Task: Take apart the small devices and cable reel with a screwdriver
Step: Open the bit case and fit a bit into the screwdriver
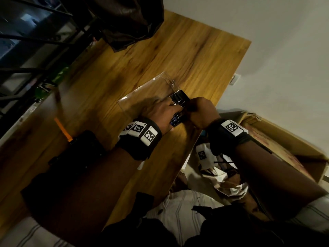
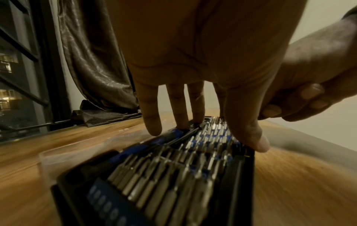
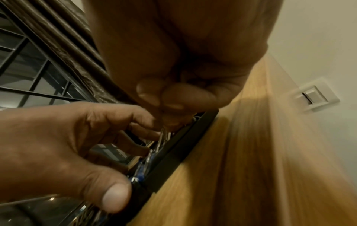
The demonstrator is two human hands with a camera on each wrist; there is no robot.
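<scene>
1. A black tray of screwdriver bits lies on the wooden table, near the middle of the head view and close to the table's right edge.
2. The left hand rests flat on top of the tray. Its fingers are straight and spread out, with the tips touching the tray. The thumb presses on the tray's right edge.
3. The right hand is at the far right side of the tray, with its fingers curled in tight. In the right wrist view the fingertips seem to pinch something small and silver at the tray, but it is too blurry to tell what.
4. A clear plastic lid lies on the table just left of the tray.
5. A dark curtain hangs at the top of the head view.
6. A cardboard box sits at the right, beside the table.
</scene>
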